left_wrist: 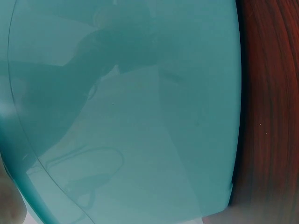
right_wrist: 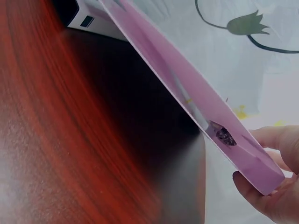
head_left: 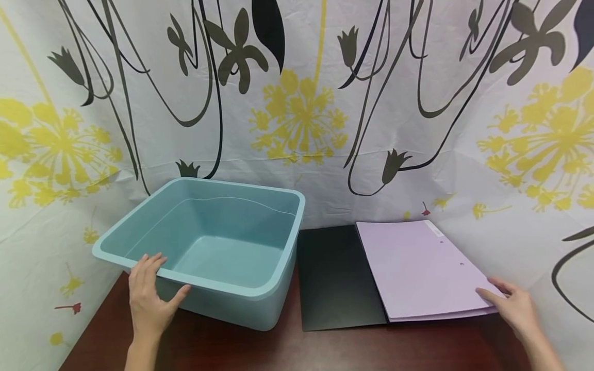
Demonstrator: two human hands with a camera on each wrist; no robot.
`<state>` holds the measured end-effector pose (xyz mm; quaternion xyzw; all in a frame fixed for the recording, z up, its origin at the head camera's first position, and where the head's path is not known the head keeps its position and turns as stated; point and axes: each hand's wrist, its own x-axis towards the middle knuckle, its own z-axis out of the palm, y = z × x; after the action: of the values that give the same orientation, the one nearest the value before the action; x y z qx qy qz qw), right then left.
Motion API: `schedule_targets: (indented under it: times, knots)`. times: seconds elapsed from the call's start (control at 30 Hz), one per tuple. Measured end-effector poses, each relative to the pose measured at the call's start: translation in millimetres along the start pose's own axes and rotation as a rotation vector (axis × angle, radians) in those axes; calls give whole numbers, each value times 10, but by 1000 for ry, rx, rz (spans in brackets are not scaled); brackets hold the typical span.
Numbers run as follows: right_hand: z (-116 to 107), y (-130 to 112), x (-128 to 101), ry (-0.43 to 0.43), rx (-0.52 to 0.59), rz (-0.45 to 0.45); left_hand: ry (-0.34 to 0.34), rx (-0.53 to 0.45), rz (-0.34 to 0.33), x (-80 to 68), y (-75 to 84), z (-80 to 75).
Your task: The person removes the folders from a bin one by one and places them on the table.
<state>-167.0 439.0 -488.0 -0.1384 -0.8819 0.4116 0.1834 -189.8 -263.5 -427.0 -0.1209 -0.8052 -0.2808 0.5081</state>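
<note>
A large blue-green plastic tub (head_left: 232,291) stands at the left. My left hand (head_left: 150,293) is at its near rim, fingers reaching over the edge and thumb spread out along the outer wall. In the left wrist view the tub's glossy outer wall (left_wrist: 140,116) fills most of the picture, with a fingertip (left_wrist: 10,200) at the left edge. A purple file folder (head_left: 417,268) lies on a spread black cover (head_left: 341,283). My right hand (head_left: 512,304) pinches the folder's near right corner, thumb on top. Up close, the purple folder's layers (right_wrist: 187,84) stand apart.
A dark red-brown wooden table (head_left: 260,353) carries everything. White fabric with yellow and grey flowers (head_left: 301,118) hangs close behind and at both sides. The right wrist view shows a pale edge with a small dark rectangle (right_wrist: 87,21) at the top left.
</note>
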Motion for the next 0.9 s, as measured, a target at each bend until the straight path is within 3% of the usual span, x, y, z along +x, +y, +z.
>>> schedule_targets:
  times: [0.27,0.43,0.6,0.9]
  knots:
    - [-5,-102,1,6,-139,15,0,-6,-4,5,3,1]
    - [8,-75,5,11,-200,-25,0,-8,-5,-1,1,0]
    - [19,-32,-7,9,-232,-79,0,-9,-5,0,4,-1]
    - [35,31,17,-18,-240,-49,-1,-13,-8,0,10,-3]
